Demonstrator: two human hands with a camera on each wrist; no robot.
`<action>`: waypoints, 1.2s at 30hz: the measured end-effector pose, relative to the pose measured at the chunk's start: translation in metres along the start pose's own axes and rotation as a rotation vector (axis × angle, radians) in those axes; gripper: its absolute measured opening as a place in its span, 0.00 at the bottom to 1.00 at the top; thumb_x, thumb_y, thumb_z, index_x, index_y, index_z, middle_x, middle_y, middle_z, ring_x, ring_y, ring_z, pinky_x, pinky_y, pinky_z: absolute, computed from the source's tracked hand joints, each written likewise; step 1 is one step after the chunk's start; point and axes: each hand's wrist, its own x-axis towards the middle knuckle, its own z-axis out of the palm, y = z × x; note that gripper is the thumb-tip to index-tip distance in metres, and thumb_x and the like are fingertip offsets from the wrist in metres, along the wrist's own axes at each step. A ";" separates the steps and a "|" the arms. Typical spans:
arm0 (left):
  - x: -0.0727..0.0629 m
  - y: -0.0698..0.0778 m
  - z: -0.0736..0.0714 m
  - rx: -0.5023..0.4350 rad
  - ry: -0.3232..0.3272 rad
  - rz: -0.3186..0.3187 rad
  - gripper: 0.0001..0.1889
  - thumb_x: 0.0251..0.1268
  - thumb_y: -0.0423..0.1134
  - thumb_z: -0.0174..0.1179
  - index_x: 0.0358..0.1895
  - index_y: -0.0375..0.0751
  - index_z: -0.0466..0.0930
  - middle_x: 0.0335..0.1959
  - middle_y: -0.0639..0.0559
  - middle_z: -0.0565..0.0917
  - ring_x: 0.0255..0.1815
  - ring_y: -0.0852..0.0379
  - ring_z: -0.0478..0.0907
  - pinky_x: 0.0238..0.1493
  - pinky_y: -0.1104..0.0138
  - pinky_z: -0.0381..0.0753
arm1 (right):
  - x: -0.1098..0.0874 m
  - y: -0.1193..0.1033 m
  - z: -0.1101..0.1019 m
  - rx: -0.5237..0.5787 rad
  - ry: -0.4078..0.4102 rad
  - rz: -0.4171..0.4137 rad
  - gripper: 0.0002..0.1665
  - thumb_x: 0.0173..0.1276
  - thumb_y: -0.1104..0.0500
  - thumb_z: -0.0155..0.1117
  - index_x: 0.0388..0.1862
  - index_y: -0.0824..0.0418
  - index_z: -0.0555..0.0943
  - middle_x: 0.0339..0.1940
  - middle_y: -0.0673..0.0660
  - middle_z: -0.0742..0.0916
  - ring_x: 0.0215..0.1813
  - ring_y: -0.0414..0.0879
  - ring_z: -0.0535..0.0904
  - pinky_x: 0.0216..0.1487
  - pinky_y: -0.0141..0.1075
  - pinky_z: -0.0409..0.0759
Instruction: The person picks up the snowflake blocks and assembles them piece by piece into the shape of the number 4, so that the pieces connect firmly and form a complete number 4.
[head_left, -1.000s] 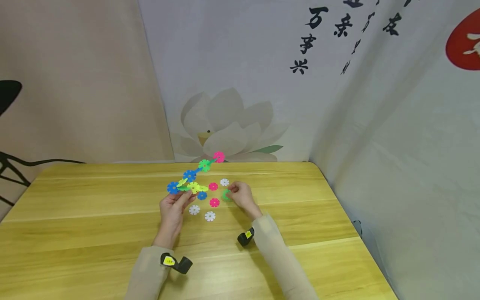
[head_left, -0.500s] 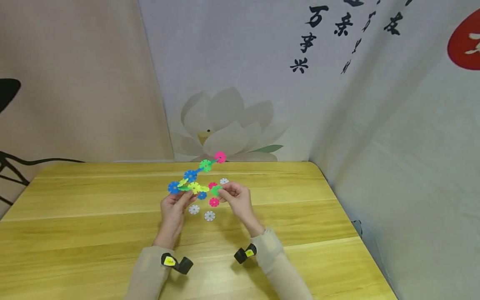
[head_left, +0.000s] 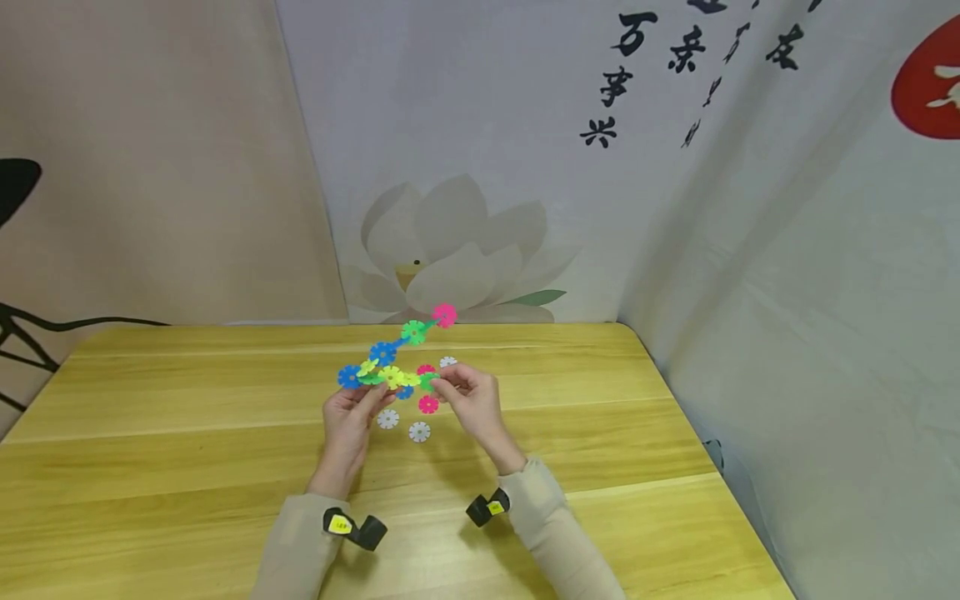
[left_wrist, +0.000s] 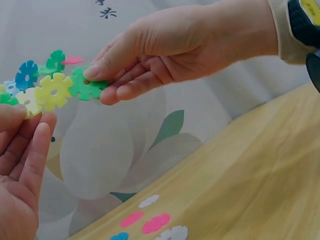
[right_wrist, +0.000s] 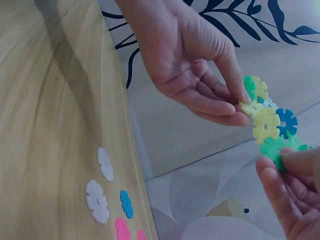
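A chain of interlocking snowflake discs (head_left: 383,353) in blue, green, yellow and pink is held up over the table, its pink end disc (head_left: 445,315) farthest back. My left hand (head_left: 347,425) pinches a pale yellow disc (left_wrist: 31,103) of this chain between thumb and fingers. From the other side my right hand (head_left: 476,408) pinches a green disc (left_wrist: 86,85), whose edge meets the upright yellow disc (left_wrist: 53,92). In the right wrist view both hands hold the chain from opposite ends of this stretch.
Several loose discs lie on the wooden table (head_left: 187,475) under the hands: white (head_left: 420,432), pink (head_left: 428,405) and blue (head_left: 405,392) among them. A printed curtain (head_left: 465,125) hangs behind the table. Each sleeve carries a black wrist camera (head_left: 369,533).
My right hand has brought the green disc leftward from beside the loose discs to the yellow end of the chain. The left hand and chain have shifted very slightly right.
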 end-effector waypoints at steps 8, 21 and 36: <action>-0.002 0.002 0.004 0.036 -0.009 0.030 0.15 0.59 0.17 0.54 0.27 0.41 0.83 0.24 0.50 0.85 0.27 0.57 0.85 0.36 0.68 0.84 | 0.000 -0.013 0.000 -0.042 -0.002 -0.101 0.02 0.58 0.78 0.61 0.28 0.81 0.78 0.22 0.71 0.83 0.23 0.65 0.79 0.24 0.52 0.83; -0.006 -0.002 0.004 0.048 -0.014 0.079 0.15 0.58 0.17 0.54 0.30 0.41 0.83 0.25 0.50 0.85 0.26 0.58 0.84 0.34 0.70 0.85 | -0.002 -0.011 0.003 -0.028 0.027 -0.127 0.02 0.55 0.81 0.60 0.25 0.79 0.78 0.20 0.71 0.82 0.20 0.65 0.78 0.20 0.47 0.83; -0.009 -0.004 0.013 0.083 0.043 0.080 0.11 0.55 0.18 0.57 0.26 0.37 0.82 0.24 0.48 0.83 0.26 0.57 0.84 0.37 0.65 0.84 | -0.007 -0.007 -0.001 -0.112 0.028 -0.241 0.03 0.55 0.81 0.61 0.27 0.78 0.78 0.22 0.69 0.83 0.21 0.60 0.81 0.24 0.36 0.85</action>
